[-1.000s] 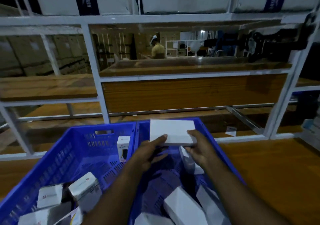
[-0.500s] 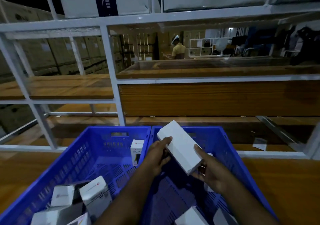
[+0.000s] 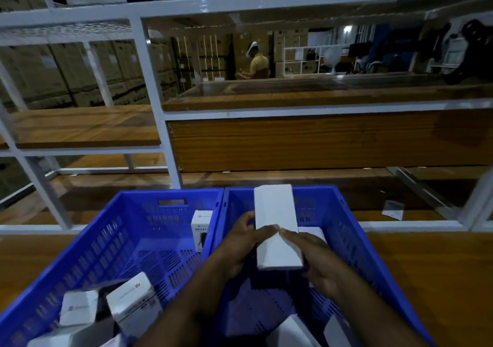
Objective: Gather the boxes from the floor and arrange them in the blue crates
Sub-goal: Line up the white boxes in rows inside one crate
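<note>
At the far left, the left blue crate [image 3: 88, 253] sits on a wooden surface and holds several white boxes: two with red logos lie near its front corner, one flat [image 3: 78, 307] and one tilted [image 3: 133, 304] just beside it, while a small printed box [image 3: 201, 226] stands upright against the wall it shares with the neighbouring crate. Next comes the left hand [image 3: 241, 242], its fingers curled round the left edge of a long plain white box [image 3: 276, 226], thumb lying across the box's top face. That box is held lengthwise above the right blue crate [image 3: 354, 240], pointing away from the person. The right hand [image 3: 317, 264] grips the box's near right corner, its thumb meeting the left thumb on the top face. Below the hands, more white boxes lie in the right crate, one [image 3: 314, 232] just behind the right hand and others partly cut off at the bottom edge. Behind both crates rises a white metal rack [image 3: 149, 79] with wooden shelves.
</note>
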The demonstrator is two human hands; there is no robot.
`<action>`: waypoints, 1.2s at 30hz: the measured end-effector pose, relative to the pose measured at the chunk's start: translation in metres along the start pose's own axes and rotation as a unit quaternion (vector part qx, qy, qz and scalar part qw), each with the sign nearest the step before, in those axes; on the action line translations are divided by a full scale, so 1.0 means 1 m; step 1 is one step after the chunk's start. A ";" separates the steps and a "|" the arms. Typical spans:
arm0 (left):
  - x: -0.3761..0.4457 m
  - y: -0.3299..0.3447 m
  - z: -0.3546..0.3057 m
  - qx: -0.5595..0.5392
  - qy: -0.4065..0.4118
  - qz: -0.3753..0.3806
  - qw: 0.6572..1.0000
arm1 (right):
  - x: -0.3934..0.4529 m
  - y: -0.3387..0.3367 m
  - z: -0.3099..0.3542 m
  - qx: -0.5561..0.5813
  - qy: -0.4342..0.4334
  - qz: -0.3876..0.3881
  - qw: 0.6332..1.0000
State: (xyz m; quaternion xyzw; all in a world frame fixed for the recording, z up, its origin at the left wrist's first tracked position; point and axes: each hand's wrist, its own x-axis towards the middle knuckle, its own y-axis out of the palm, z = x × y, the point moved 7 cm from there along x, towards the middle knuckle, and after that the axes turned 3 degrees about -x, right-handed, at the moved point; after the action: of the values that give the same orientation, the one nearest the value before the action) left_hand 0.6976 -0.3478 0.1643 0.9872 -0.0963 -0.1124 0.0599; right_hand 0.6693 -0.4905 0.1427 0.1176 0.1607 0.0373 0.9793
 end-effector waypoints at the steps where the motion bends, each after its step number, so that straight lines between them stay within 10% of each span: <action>1: 0.001 0.000 0.000 0.026 0.017 0.014 0.999 | 0.000 -0.003 0.002 -0.007 -0.008 -0.014 1.000; 7: 0.000 0.013 0.009 0.122 0.014 0.103 0.987 | 0.002 -0.024 0.014 0.057 -0.043 -0.074 0.995; 22: -0.019 0.023 -0.003 -0.065 -0.067 0.143 0.985 | 0.007 -0.050 0.018 0.122 -0.012 -0.155 0.980; 36: 0.002 0.008 0.021 -0.262 -0.159 -0.004 0.952 | 0.011 -0.053 0.019 0.070 -0.052 -0.162 0.983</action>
State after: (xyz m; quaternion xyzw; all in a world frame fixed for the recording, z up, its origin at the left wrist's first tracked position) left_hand 0.6927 -0.3582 0.1446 0.9064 -0.0678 -0.2894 0.3000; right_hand 0.6875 -0.5445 0.1439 0.1595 0.1290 -0.1396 0.9687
